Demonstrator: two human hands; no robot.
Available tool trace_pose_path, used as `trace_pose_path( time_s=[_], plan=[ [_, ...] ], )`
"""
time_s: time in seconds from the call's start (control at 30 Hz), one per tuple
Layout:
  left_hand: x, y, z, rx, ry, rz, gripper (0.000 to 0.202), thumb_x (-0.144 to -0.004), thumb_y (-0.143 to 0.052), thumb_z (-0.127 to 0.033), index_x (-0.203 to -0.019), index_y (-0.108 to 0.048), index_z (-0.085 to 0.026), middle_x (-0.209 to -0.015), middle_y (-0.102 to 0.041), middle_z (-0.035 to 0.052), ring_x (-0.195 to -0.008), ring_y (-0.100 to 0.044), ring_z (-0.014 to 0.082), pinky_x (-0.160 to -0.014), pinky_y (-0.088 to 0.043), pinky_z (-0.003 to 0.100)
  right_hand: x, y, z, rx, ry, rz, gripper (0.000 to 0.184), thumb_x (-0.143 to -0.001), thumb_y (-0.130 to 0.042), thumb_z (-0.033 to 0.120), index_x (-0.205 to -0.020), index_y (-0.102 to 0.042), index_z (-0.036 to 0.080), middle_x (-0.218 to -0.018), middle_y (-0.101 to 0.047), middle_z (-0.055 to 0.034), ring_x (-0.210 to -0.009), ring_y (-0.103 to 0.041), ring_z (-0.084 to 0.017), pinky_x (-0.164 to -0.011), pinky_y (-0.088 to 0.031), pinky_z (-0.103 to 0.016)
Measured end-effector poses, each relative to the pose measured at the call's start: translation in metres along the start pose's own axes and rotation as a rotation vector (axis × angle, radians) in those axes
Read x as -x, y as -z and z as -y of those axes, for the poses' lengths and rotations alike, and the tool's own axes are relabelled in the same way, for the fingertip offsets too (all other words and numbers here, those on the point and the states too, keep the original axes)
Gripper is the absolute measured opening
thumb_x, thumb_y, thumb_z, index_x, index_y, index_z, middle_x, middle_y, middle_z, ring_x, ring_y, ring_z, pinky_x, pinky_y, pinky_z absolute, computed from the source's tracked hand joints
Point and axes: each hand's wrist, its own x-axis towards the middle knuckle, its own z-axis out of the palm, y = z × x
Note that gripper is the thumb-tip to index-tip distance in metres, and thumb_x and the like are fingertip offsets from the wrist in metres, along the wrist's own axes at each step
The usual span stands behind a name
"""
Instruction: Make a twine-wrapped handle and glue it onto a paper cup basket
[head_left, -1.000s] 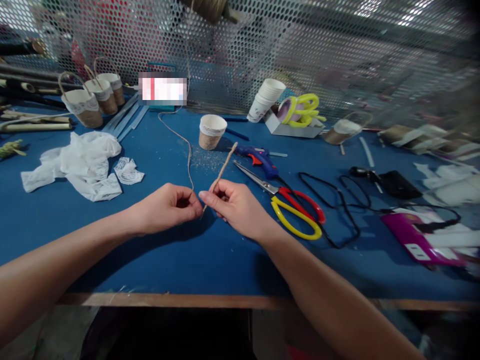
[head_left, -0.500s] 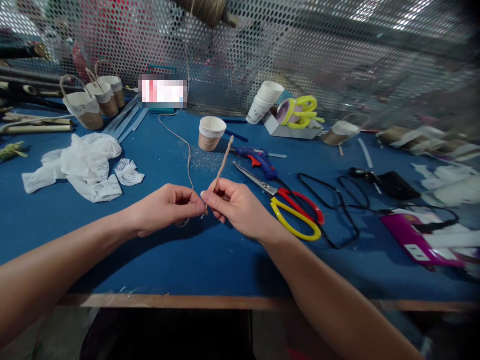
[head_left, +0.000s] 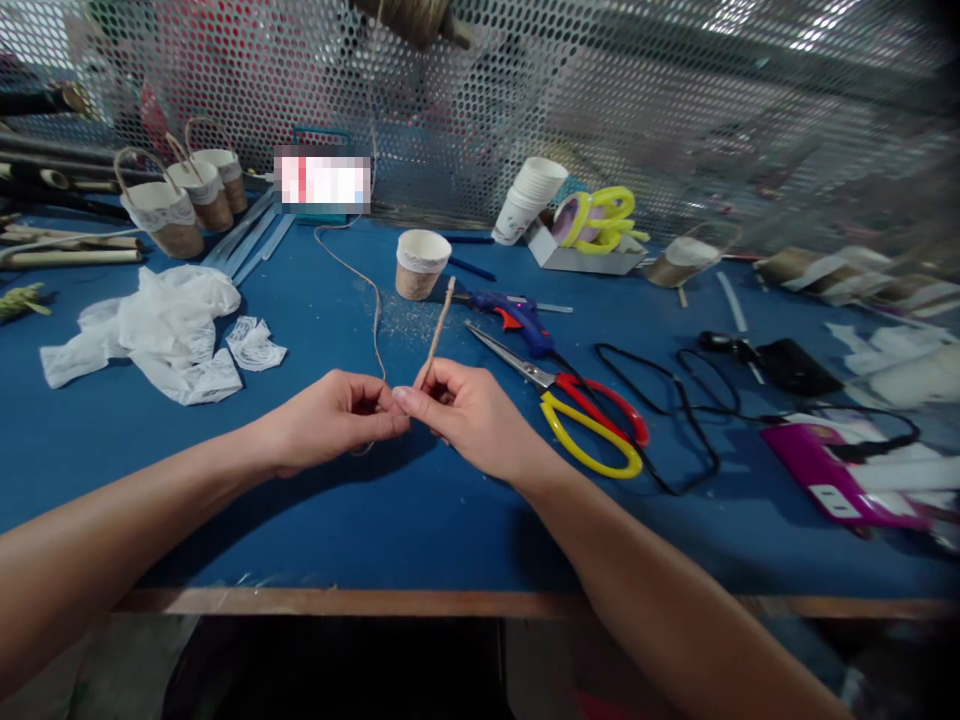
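Observation:
Over the middle of the table, my left hand (head_left: pixel 330 425) pinches thin brown twine (head_left: pixel 378 325), which trails back across the table and up to a spool (head_left: pixel 416 22). My right hand (head_left: pixel 472 410) is closed on a slim, tan, twine-wrapped length (head_left: pixel 439 335) that points up and away, its lower end hidden by my fingers. The fingertips of both hands meet. Just beyond stands a paper cup (head_left: pixel 418 280) with a brown wrap and a white lace rim. To the right lie a blue glue gun (head_left: pixel 517 312) and scissors (head_left: pixel 531 372) with red and yellow handles.
White lace (head_left: pixel 169 325) is heaped at left. Behind it stand several handled cups (head_left: pixel 176 235). Stacked white cups (head_left: pixel 525 205) and a small box (head_left: pixel 585 262) are at the back, before a perforated metal screen (head_left: pixel 675 120). A black cord (head_left: pixel 694 440) and purple packet (head_left: pixel 817 470) lie right.
The twine-wrapped length in my right hand has shifted slightly left, its tip a little lower. My hands stay together, with the left fingers nearly still. The glue gun and scissors have not moved.

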Motion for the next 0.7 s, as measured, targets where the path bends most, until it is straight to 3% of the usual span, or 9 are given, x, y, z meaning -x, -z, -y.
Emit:
trace_pose_path(
  time_s=[0.7],
  plan=[
    [-0.0013,-0.0063,0.0041,0.147,-0.004,-0.058,0.013,-0.070,-0.057,-0.021,-0.063,-0.049,-0.013,-0.052,-0.041,-0.0073,-0.045,-0.034,0.0039,-0.043,-0.024,0.019,-0.0007,-0.0017,-0.0074,-0.078,0.010,-0.035,0.028,-0.076,-0.056,0.041,-0.065,-0.047,0.016,-0.048,-0.042,0.0061,-0.042,-0.037,-0.005,-0.040,-0.030,-0.019]
  ],
)
